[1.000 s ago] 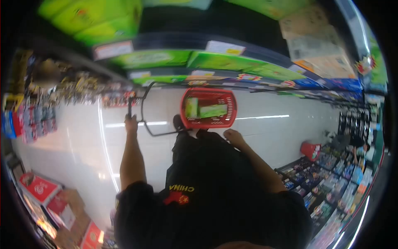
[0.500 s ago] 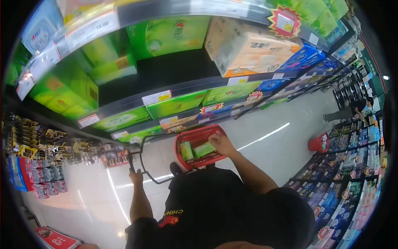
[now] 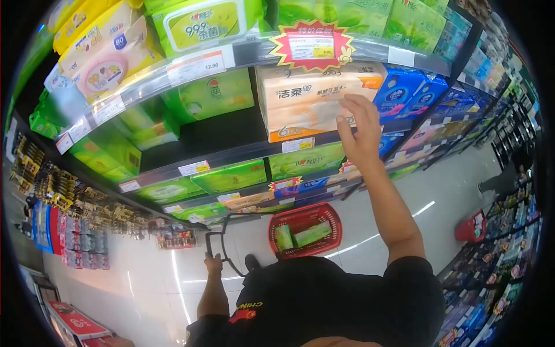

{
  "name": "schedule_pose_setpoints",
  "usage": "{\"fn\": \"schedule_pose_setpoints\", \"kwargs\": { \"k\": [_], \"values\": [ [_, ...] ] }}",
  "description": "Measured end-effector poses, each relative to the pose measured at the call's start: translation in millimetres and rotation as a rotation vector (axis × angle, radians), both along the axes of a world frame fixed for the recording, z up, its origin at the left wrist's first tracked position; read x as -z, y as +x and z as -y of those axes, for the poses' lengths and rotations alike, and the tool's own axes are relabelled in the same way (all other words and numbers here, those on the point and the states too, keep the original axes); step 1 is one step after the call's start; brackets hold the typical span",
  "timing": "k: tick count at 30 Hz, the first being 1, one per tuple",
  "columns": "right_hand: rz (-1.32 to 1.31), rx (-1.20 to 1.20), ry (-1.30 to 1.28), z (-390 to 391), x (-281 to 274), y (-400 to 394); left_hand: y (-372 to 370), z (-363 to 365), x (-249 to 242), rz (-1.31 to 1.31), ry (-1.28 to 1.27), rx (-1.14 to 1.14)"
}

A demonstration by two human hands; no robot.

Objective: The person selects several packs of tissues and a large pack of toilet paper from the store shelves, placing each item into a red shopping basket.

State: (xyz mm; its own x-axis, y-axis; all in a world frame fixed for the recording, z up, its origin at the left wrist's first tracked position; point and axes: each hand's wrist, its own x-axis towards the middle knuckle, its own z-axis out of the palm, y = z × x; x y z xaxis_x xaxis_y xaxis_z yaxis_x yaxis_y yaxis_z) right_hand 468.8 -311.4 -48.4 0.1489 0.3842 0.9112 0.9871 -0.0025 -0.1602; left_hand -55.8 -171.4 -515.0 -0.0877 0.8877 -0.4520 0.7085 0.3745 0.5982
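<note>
My right hand [image 3: 361, 124] is raised to the shelf, fingers apart, in front of the orange and white tissue pack [image 3: 318, 101]; whether the fingertips touch it I cannot tell. At the lower left my left hand [image 3: 213, 264] is closed round the black cart handle [image 3: 210, 246]. Below the shelves is the red basket [image 3: 334, 246], holding a small green pack [image 3: 284, 236] and a longer green pack [image 3: 313, 233]. Green tissue packs [image 3: 215, 95] stand left of the orange and white one, blue packs [image 3: 407, 92] to its right.
A shelf edge with price tags [image 3: 193, 168] curves across the view. Hanging goods [image 3: 118, 217] are at the left. At the right stand another red basket [image 3: 471, 226] and a long rack of goods [image 3: 491, 277]. Part of a person [image 3: 506, 180] shows at the right.
My right hand has moved up from the red basket to the orange and white pack, and its fingers have spread. The view has shifted, with more of the upper shelf showing. My left hand still grips the handle.
</note>
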Motion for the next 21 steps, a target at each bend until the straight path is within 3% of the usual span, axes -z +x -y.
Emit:
{"fn": "schedule_pose_setpoints", "kwargs": {
  "k": [6, 10, 11, 13, 17, 20, 21],
  "values": [
    [0.026, -0.083, 0.020, 6, -14, 27, 51, 32, 1, 0.066, -0.014, 0.068],
    [-0.231, -0.236, -0.132, 11, 27, 9, 72, 36, 21, 0.066, -0.011, 0.196],
    [-0.295, -0.250, -0.205, 12, 45, -1, 81, 35, 20, 0.086, -0.053, 0.219],
    [-0.449, -0.400, -0.276, 12, 102, -23, 113, 50, -45, 0.261, -0.225, 0.153],
    [-0.804, -0.446, -0.688, 34, 225, -89, 137, 46, -21, 0.339, -0.272, 0.190],
    [-1.024, -0.451, -0.889, 63, 330, -128, 159, 43, -36, 0.441, -0.447, 0.280],
    [-1.134, -0.448, -0.933, 73, 358, -139, 170, 48, -65, 0.462, -0.480, 0.312]
  ]
}}
